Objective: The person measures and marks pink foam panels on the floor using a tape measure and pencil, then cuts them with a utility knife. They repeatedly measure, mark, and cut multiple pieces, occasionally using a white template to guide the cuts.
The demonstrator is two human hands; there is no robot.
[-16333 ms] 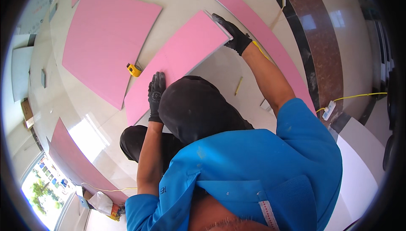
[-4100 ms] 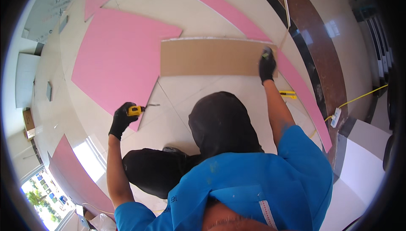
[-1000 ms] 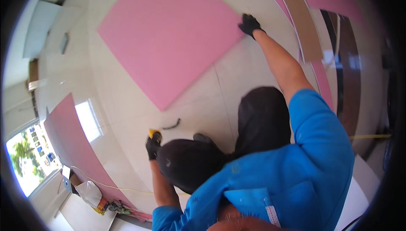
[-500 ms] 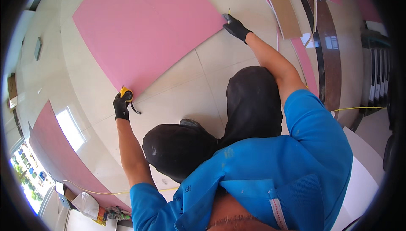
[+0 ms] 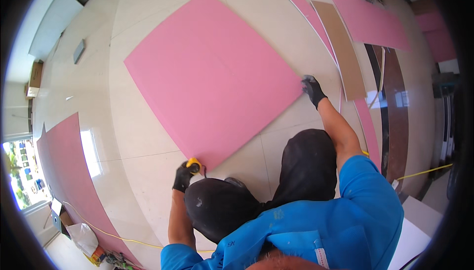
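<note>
A large pink board [image 5: 212, 72] lies flat on the tiled floor before me, one corner towards my left knee. My left hand [image 5: 183, 176], in a black glove, is closed around a yellow tape measure [image 5: 194, 165] with a dark strap, right at that near corner. At the board's right corner is my right hand [image 5: 313, 90], also in a dark glove with greyish fingertips. Its fingers are bent over the corner and appear to grip it. Whether a pencil is still in that hand, I cannot make out.
Brown and pink board strips [image 5: 340, 52] lie to the right, beside a dark reddish-brown slab [image 5: 395, 117]. Another pink sheet [image 5: 74, 171] is at the left. A yellow cord [image 5: 123, 239] crosses the floor there. A small grey block [image 5: 79, 51] sits farther off.
The view has shifted, so the board and both hands sit lower and farther right in it. My left hand is closer to my knee. The pencil seen at my right hand no longer shows.
</note>
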